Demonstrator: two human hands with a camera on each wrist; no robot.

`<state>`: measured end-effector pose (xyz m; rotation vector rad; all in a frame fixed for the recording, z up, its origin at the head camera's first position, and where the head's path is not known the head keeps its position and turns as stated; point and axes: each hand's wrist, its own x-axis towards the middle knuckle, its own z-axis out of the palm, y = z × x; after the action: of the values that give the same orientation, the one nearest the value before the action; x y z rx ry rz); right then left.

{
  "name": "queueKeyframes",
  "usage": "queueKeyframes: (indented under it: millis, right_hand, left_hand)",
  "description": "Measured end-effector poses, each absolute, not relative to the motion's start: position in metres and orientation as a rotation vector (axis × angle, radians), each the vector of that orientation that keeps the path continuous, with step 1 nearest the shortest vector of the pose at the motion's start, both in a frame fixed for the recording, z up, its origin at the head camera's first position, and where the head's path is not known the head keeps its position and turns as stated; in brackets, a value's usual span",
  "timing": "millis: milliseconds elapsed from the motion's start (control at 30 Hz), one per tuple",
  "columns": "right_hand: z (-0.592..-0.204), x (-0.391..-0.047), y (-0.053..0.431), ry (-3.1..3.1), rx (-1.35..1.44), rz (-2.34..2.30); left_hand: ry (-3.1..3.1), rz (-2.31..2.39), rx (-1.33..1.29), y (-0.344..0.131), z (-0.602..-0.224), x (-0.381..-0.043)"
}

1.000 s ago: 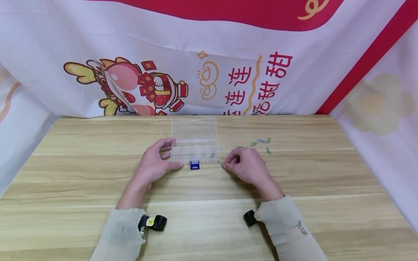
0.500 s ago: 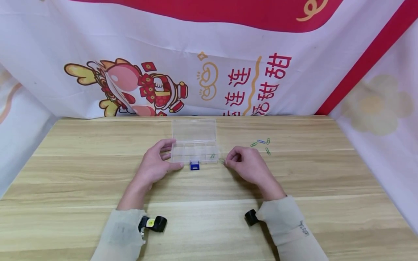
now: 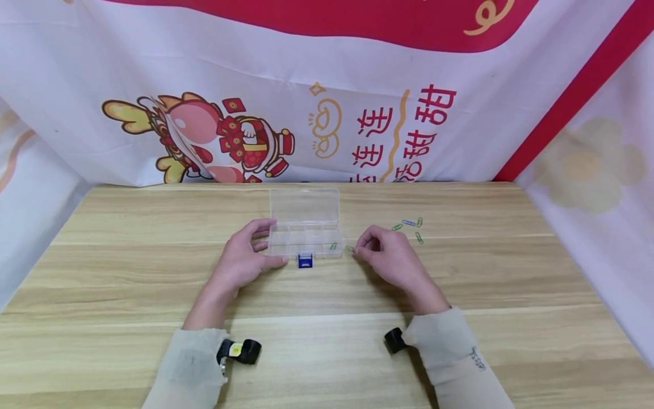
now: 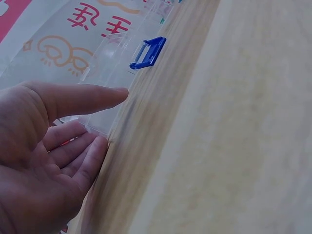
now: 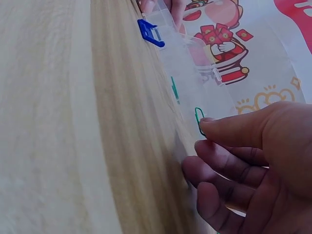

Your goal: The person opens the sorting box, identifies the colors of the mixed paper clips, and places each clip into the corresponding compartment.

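A clear plastic compartment box (image 3: 305, 247) with a blue latch (image 3: 305, 261) lies with its lid (image 3: 304, 205) raised toward the back. My left hand (image 3: 244, 250) holds the box's left end, thumb along the front wall and fingers at the side, as the left wrist view shows. Between thumb and index finger, my right hand (image 3: 385, 253) pinches a green paper clip (image 5: 199, 121), just right of the box's right end. Green paper clips (image 3: 333, 246) lie in the front right compartment. The other fingers of my right hand are loosely bent.
Beyond my right hand, several green paper clips (image 3: 419, 238) and a blue paper clip (image 3: 408, 222) lie loose on the wooden table (image 3: 327, 363). A printed white and red cloth (image 3: 317, 62) hangs behind the table's far edge. Black wrist cameras (image 3: 250, 351) stick out from both sleeves.
My right hand has shifted slightly away from the front with the pinched paper clip, and a green clip seen behind its knuckles is now hidden. My left hand and the box stay put.
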<state>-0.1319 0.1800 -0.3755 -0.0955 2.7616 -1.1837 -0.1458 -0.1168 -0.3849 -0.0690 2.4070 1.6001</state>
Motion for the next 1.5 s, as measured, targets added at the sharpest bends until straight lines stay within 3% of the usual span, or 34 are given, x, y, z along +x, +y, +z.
queueKeyframes:
  millis: [1500]
  right_hand:
    - [-0.374,-0.128,0.153,2.723,-0.025,-1.466]
  left_hand:
    - [2.424,1.562,-0.077,-0.111,-0.382,-0.142]
